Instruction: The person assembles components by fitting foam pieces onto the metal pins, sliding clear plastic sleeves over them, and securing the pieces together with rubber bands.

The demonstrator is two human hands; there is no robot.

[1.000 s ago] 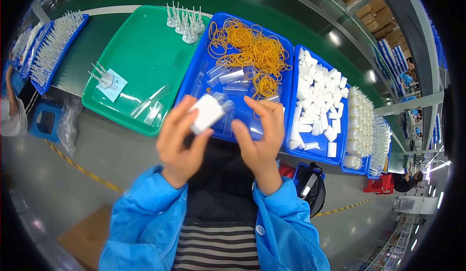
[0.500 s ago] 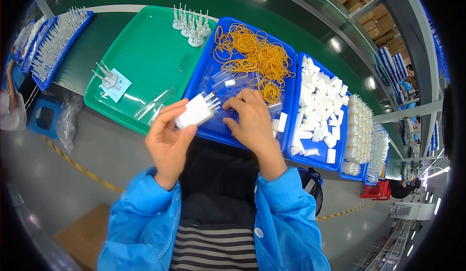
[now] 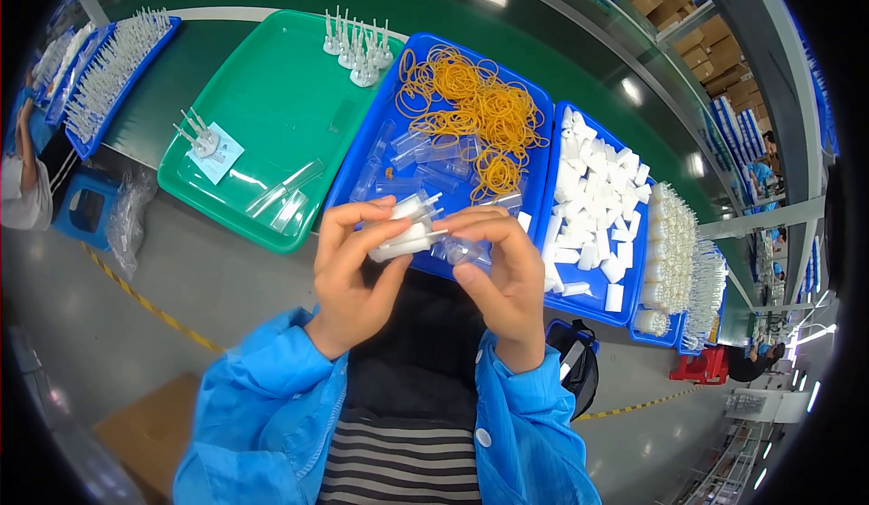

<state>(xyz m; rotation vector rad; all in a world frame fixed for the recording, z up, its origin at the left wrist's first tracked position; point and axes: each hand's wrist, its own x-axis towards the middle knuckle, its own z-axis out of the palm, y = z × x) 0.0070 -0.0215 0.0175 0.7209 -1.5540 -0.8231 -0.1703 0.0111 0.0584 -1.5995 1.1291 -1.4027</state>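
Observation:
My left hand [image 3: 356, 274] is closed around a cluster of white plastic blocks [image 3: 403, 242] with thin prongs pointing right, held above the near edge of the blue tray [image 3: 358, 157]. Close beside it, my right hand [image 3: 507, 274] pinches a clear plastic tube [image 3: 464, 252] between thumb and fingers, its fingertips at the prongs. The fingers partly hide both pieces. Behind the hands, more clear tubes [image 3: 439, 147] and a heap of yellow rubber bands [image 3: 480, 98] lie in the blue tray.
To the left, a green tray [image 3: 262, 80] holds pronged white pieces [image 3: 364, 66], another on a paper slip [image 3: 222, 157], and clear tubes [image 3: 285, 193]. At right stand a blue tray of white blocks [image 3: 593, 206] and trays of white parts [image 3: 668, 242]. A blue stool [image 3: 86, 206] stands at left.
My right hand has come up from the blue tray with a clear tube and met the held cluster. My left hand has shifted right and turned the cluster.

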